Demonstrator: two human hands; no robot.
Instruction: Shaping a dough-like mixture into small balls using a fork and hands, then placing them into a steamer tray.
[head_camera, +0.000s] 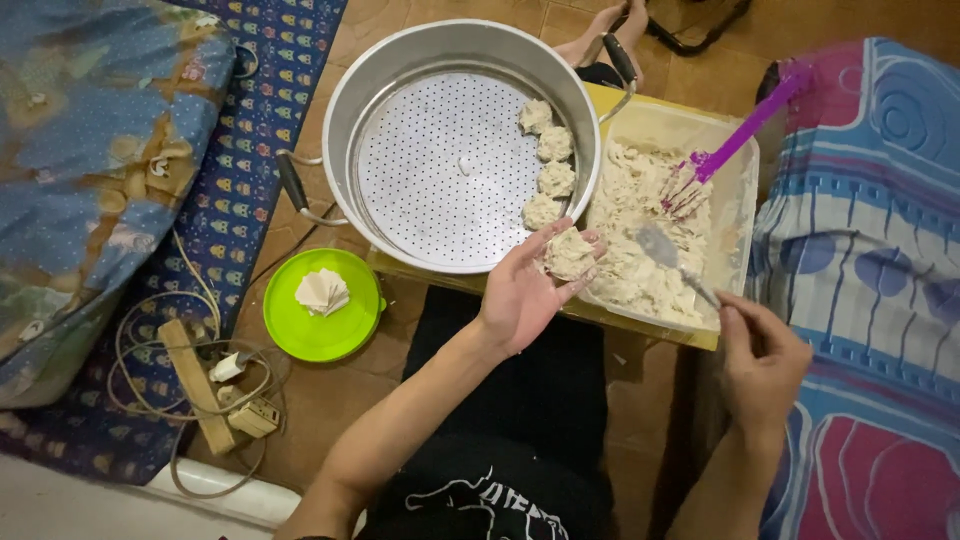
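Note:
My left hand (522, 290) is palm up and cradles a filled dumpling (570, 252) just past the near rim of a metal steamer pot (345, 100). Inside the pot, several shaped dumplings (548, 175) line the right edge of the perforated tray (440, 170). My right hand (762, 358) grips a metal spoon (665, 250) whose bowl hovers over the pale filling in a rectangular plastic tub (745, 190). A purple fork (735, 145) leans in the tub.
A green lid (345, 320) with a stack of wrappers (322, 292) lies on the tiled floor to the left. A power strip with tangled cords (205, 380) sits by a patterned mat. Striped fabric (865, 260) lies on the right. Someone's bare feet (605, 30) show beyond the pot.

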